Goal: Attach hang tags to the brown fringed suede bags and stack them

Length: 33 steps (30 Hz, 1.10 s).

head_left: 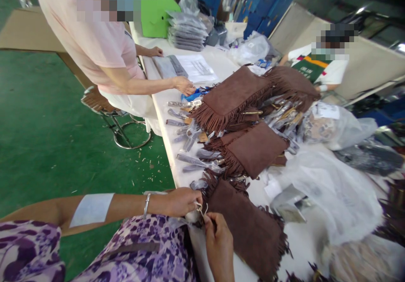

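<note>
At the table's near edge, my left hand (183,202) is closed on a small metal clasp (198,207) beside a brown fringed bag (247,227). Just right of it, my right hand (218,235) pinches a thin pale cord (206,209) between thumb and fingertips. The bag lies flat on the white table, its fringe close to both hands. Farther up lie more brown fringed bags, one in the middle (257,147) and one higher (236,96), with plastic-wrapped straps (198,162) sticking out toward the left edge.
Across the corner stands a person in pink (110,58), one hand near blue material (193,95). Another person (319,63) is at the far right. Clear plastic bags (332,193) cover the table's right side. A stool (126,134) stands on the green floor.
</note>
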Each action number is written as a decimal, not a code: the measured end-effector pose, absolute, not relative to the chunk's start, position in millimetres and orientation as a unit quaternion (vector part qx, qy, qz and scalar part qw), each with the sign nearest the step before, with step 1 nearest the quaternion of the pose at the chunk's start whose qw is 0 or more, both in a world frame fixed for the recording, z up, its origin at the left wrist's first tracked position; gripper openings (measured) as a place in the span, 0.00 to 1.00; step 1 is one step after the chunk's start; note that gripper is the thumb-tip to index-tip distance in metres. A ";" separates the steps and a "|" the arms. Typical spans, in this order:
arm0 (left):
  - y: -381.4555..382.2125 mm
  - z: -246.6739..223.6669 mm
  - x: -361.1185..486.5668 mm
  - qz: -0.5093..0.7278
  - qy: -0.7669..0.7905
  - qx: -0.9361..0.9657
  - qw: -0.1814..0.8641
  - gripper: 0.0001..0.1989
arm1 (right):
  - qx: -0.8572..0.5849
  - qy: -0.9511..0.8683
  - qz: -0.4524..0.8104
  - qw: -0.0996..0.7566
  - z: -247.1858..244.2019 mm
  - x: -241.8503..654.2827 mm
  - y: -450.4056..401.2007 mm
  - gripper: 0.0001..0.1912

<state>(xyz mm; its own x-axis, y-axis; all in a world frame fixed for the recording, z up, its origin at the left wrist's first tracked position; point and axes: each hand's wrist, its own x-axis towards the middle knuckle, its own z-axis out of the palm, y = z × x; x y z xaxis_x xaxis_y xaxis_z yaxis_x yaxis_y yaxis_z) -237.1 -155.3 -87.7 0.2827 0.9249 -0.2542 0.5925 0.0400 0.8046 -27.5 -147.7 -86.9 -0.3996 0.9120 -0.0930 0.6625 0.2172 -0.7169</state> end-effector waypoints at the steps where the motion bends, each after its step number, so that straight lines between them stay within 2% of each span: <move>1: -155.1 -87.0 -237.6 0.187 0.569 0.666 0.444 0.09 | -0.520 -0.758 0.352 0.177 -88.1 -28.1 -147.2 0.13; 10: -152.1 -90.9 -236.6 0.201 0.569 0.665 0.440 0.12 | -0.517 -0.792 0.277 0.169 -88.7 -31.1 -145.3 0.12; 18: -147.3 -96.0 -235.4 0.207 0.560 0.653 0.466 0.12 | -0.479 -0.840 0.227 0.117 -85.5 -29.6 -142.6 0.13; 24: -146.8 -96.0 -236.4 0.194 0.565 0.644 0.478 0.11 | -0.475 -0.845 0.208 0.133 -89.5 -35.2 -143.0 0.16; 30: -144.9 -100.9 -242.8 0.251 0.522 0.598 0.554 0.10 | -0.477 -0.839 0.206 0.162 -81.8 -36.0 -146.8 0.19; 33: -144.9 -101.2 -246.4 0.258 0.500 0.568 0.601 0.12 | -0.466 -0.848 0.195 0.162 -79.9 -30.7 -148.2 0.17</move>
<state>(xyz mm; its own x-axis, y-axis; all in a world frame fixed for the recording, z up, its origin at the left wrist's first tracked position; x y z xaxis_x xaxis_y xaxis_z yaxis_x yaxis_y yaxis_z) -246.4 -144.9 -101.2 0.3662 0.8779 -0.3084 0.2581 0.2226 0.9401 -30.7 -148.2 -79.9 -0.5130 0.8533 0.0934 0.7268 0.4897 -0.4816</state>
